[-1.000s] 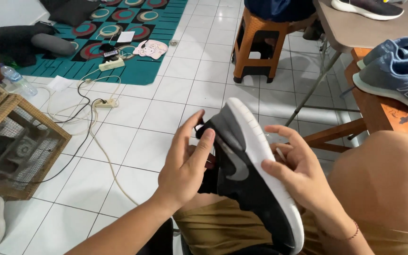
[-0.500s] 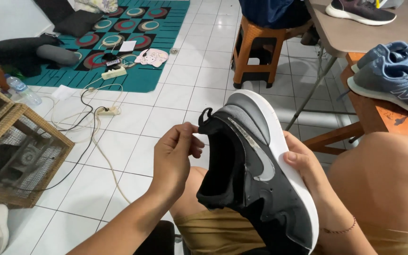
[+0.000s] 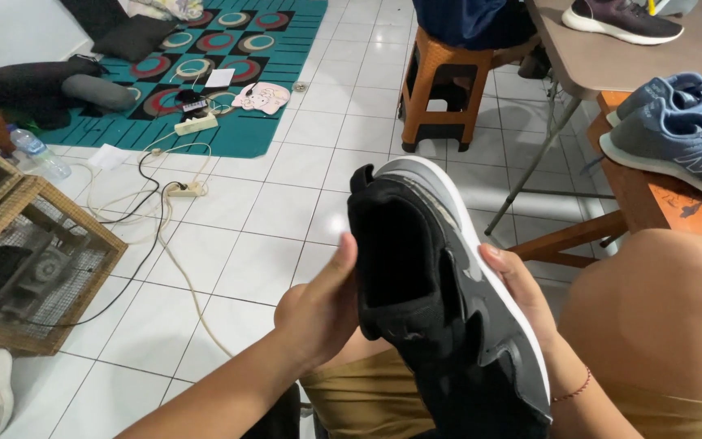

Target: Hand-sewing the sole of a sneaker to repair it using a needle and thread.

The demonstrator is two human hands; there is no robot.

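A black and grey sneaker [image 3: 440, 301] with a white sole is held above my lap, heel end up and its dark opening turned toward me. My left hand [image 3: 322, 305] grips the shoe's left side beside the opening, thumb raised against the collar. My right hand [image 3: 522, 289] supports the sole side from the right, fingers laid along the white edge. Both forearms come up from the bottom of the view.
A pair of blue sneakers [image 3: 680, 130] lies on a wooden bench at right; a dark shoe [image 3: 619, 20] sits on a grey table. An orange stool [image 3: 440, 85], a wire cage [image 3: 30, 260], cables and a power strip [image 3: 192, 123] occupy the tiled floor.
The shoe has been turned in my hands so its side now faces away and the opening faces me. My left hand has shifted from the laces to the collar.
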